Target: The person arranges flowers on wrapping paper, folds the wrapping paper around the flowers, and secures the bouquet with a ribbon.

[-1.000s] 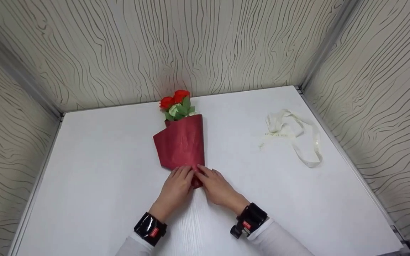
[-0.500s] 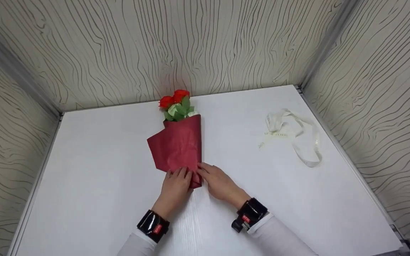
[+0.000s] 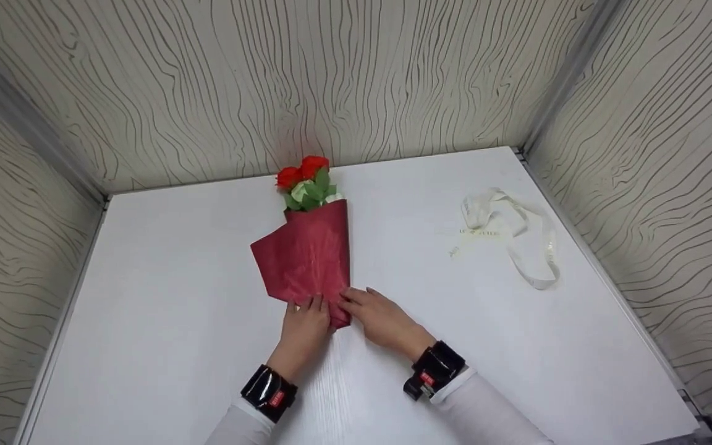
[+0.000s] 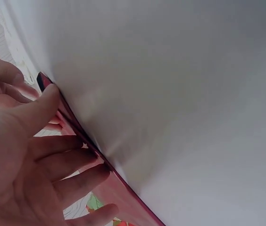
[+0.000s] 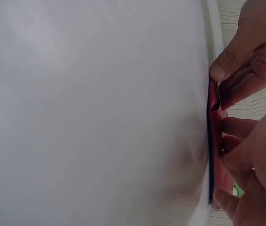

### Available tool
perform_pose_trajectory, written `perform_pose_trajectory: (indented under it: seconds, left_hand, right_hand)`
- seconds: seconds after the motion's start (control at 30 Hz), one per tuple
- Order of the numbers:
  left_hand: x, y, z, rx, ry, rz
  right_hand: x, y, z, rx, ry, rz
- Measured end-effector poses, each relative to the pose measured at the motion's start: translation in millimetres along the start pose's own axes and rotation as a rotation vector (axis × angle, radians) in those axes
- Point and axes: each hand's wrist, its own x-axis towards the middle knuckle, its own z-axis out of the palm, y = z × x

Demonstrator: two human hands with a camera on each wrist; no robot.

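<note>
A bouquet lies on the table in dark red wrapping paper (image 3: 306,253), with red roses (image 3: 314,167) and green leaves (image 3: 313,196) showing at its far end. My left hand (image 3: 303,327) grips the paper's narrow near end, its fingers over the front and its thumb (image 4: 48,101) at the lower corner. From the other side, my right hand (image 3: 384,318) holds the right edge of the same narrow part with fingertips and thumb. Both hands are close together at the folded paper edge. A pointed flap of paper sticks out to the left. The flower stems are hidden inside.
A pale printed ribbon (image 3: 540,284) lies loosely looped at the right of the white table (image 3: 170,296). Wood-patterned panels (image 3: 356,80) stand behind the table and at both sides. The flowers are near the back panel.
The paper has shifted slightly left, and its left flap spreads farther out. My left hand has slid a little toward me along the paper; the right hand stays at the right edge.
</note>
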Motion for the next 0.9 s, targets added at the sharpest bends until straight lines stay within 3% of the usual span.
perform_pose_trajectory:
  seconds: [0.23,0.37,0.57,0.9]
  left_hand:
    - [-2.7,0.6,-4.3,-0.050,-0.102,0.064]
    - [-4.5,1.2,-5.8,-0.069,-0.125,0.096]
    - [-4.4,1.8,-6.0,-0.030,-0.088,0.086]
    - [-3.4,2.5,-5.3,-0.005,-0.059,0.068]
  right_hand:
    - [-10.2,-7.5,-4.5,0.057,0.007,0.020]
    - [-15.1,-12.4,-5.7,0.036,0.012,0.029]
    - [-12.5,-13.4,-5.4,-0.013,0.041,0.032]
    - [-3.6,-6.1,-3.6,-0.064,-0.014,0.042]
